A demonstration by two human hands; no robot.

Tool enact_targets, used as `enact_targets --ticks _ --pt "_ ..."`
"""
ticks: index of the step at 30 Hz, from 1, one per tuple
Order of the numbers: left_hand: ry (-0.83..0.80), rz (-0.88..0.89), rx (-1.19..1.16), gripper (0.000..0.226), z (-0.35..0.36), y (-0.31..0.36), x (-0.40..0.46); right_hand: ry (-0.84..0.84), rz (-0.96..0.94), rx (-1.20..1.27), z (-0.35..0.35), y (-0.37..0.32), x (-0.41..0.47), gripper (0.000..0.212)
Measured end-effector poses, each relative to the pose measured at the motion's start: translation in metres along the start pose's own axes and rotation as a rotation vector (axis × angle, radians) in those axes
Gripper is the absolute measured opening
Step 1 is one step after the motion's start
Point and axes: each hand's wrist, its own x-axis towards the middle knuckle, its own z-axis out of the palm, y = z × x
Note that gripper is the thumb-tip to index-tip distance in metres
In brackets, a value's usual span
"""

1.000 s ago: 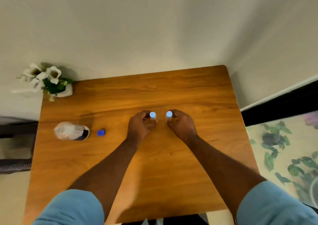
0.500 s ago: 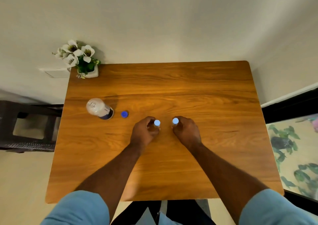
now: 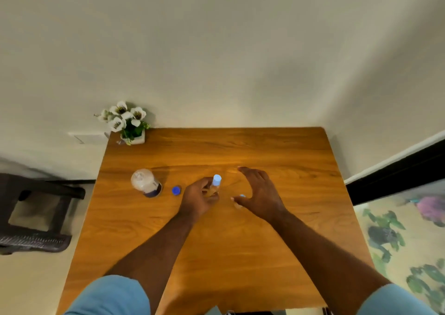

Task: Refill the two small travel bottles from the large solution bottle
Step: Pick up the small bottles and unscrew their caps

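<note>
On the wooden table (image 3: pixel 240 242), my left hand (image 3: pixel 198 198) is closed around a small clear travel bottle (image 3: pixel 215 186) with a light blue cap, which stands upright. My right hand (image 3: pixel 261 194) hovers with fingers spread and holds nothing. The second small travel bottle (image 3: pixel 239 200) shows as a blur just beside its thumb; only its light blue cap and a bit of clear body are visible. The large solution bottle (image 3: pixel 145 182) stands uncapped to the left, and its dark blue cap (image 3: pixel 176 190) lies on the table between it and my left hand.
A small white pot of white flowers (image 3: pixel 130 124) sits at the table's far left corner against the wall. A dark chair (image 3: pixel 36 213) stands left of the table. A floral rug (image 3: pixel 404 237) lies to the right.
My right hand has let go of its small bottle and spread open, lifting slightly to the right. My left hand still grips the other bottle. The camera view has shifted.
</note>
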Motion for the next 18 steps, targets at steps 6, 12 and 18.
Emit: enact_targets --ticks 6,12,18 --pt "0.077 0.178 -0.14 0.037 -0.048 0.078 0.025 0.152 -0.127 0.098 -0.1 -0.083 0.039 0.052" --pt "0.104 0.424 -0.243 0.033 -0.1 0.177 0.041 0.308 -0.226 0.153 -0.189 -0.158 0.062 0.017" --pt "0.094 0.539 -0.339 0.032 -0.154 0.28 0.045 0.479 -0.28 0.259 -0.284 -0.201 0.064 0.012"
